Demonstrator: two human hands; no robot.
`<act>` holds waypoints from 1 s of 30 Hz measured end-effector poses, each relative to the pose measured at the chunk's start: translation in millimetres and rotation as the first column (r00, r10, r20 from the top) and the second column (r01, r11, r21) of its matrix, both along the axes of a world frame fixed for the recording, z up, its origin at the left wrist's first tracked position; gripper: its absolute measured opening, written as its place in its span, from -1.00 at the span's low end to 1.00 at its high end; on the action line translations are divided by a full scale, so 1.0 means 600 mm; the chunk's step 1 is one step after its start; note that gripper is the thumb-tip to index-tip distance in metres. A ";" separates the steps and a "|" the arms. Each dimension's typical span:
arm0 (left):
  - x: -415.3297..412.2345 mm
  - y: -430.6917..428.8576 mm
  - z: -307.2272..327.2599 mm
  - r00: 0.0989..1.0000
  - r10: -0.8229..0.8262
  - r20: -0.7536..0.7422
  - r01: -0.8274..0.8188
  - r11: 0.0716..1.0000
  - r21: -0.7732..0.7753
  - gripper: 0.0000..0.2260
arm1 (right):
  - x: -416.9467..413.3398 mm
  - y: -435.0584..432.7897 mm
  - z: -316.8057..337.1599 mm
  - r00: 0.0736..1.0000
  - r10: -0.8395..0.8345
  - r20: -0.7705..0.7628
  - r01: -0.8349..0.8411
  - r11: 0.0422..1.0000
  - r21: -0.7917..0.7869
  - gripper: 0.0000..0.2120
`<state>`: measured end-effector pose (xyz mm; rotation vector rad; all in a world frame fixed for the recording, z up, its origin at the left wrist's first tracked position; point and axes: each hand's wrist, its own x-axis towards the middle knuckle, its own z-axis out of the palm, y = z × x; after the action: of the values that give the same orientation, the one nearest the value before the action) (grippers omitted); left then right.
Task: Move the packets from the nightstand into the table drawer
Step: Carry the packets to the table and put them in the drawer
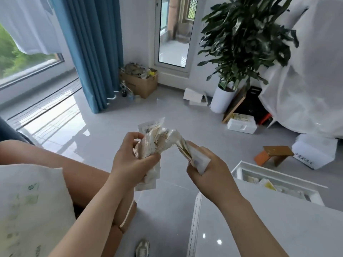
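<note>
2 hands up in front over the grey floor (pixel 167 201), both busy with packets (pixel 161 138). Left hand (pixel 133 160): fingers curled tight round a thick, crumpled bundle of cream and white sachets, thumb across the front, lower ends hanging out beneath the palm. Right hand (pixel 211 173): thumb and curled fingers pinching a smaller bunch near its lower end, 1 white corner sticking out past the knuckles. Upper ends of the 2 bunches touching between the hands, so hard to tell where each ends. All of it held in the air, well clear of any surface. Low right, white table (pixel 259 229) with its drawer (pixel 278 173) pulled open, a few pale and yellow packets already lying inside. Further back: blue curtain (pixel 89 52), cardboard box (pixel 143 86), leafy plant (pixel 246 34) in a white pot (pixel 221 99), small wooden stool (pixel 274 153) on the floor
</note>
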<state>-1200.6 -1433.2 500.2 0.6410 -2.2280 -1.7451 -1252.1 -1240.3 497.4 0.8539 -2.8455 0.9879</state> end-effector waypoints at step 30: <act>-0.805 0.140 -0.041 0.868 -0.485 0.104 0.491 0.870 -0.038 -0.60 | -0.638 0.163 -0.071 0.827 -0.508 0.241 0.541 0.836 -0.096 -0.52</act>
<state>-1683.9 -1349.4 475.5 0.1391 -2.6718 -1.8764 -1634.6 -1142.4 454.6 -0.0728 -2.8412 1.2410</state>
